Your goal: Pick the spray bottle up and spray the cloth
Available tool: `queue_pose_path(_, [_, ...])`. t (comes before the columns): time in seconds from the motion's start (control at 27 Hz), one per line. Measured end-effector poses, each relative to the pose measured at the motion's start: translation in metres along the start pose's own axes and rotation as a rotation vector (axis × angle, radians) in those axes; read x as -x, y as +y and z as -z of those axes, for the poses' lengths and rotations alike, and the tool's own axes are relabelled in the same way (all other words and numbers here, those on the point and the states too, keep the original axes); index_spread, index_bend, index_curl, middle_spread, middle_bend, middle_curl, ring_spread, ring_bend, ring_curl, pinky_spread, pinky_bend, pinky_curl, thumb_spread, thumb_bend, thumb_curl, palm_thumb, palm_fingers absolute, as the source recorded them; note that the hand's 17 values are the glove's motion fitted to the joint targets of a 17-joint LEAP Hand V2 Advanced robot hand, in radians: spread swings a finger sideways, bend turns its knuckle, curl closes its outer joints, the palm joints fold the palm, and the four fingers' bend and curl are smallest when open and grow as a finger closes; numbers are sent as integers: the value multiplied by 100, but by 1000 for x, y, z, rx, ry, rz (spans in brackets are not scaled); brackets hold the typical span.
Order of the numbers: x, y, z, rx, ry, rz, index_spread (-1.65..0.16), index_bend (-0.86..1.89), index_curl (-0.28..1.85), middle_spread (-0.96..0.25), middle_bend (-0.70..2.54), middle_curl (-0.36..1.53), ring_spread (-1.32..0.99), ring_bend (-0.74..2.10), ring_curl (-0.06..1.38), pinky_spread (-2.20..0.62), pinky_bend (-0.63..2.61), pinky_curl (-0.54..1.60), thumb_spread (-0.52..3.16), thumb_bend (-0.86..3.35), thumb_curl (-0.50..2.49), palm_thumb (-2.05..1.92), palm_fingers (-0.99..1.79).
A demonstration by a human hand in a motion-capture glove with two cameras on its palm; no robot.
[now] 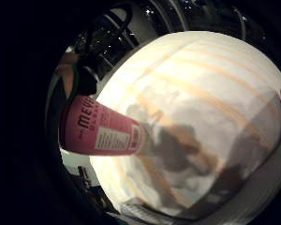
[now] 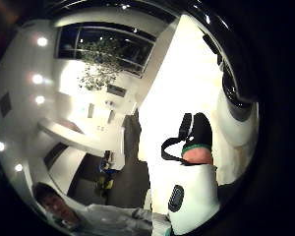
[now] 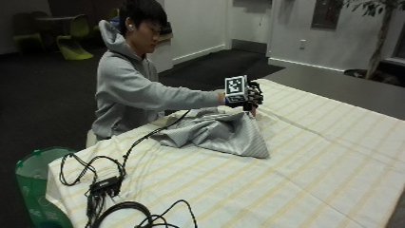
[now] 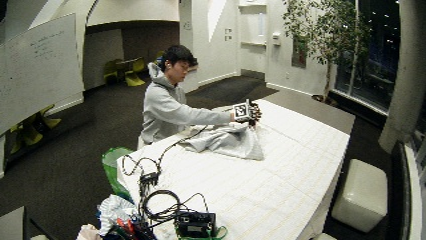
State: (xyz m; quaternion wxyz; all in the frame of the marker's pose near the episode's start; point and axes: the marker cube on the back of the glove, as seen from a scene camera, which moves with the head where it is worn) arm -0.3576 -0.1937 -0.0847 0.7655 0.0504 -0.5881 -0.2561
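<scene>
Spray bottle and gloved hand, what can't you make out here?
- Spray bottle: nozzle and trigger hidden by the palm in the little-finger view; only a pink sliver shows in the outside view.
- Right hand: its grip is masked there.
- Grey cloth: any wetness is too small to tell.

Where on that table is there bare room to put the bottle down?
The striped table is bare beyond and in front of the grey cloth, out to its far edges. It is crowded at the near corner, where cables lie, and around the gloved hand holding the bottle above the cloth.
</scene>
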Motion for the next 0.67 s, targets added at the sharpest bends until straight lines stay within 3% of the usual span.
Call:
queue_pose_path(0.3, [7,15,23,77,207,-84,-20,9,45,-4,35,45,-4,41,39,-2,31,38,72,-3,73,89,88])
queue_pose_path(0.67, [20,50,48,107,238,-114,-19,13,42,-4,36,46,-1,34,37,4,23,36,87,-3,68,83,86])
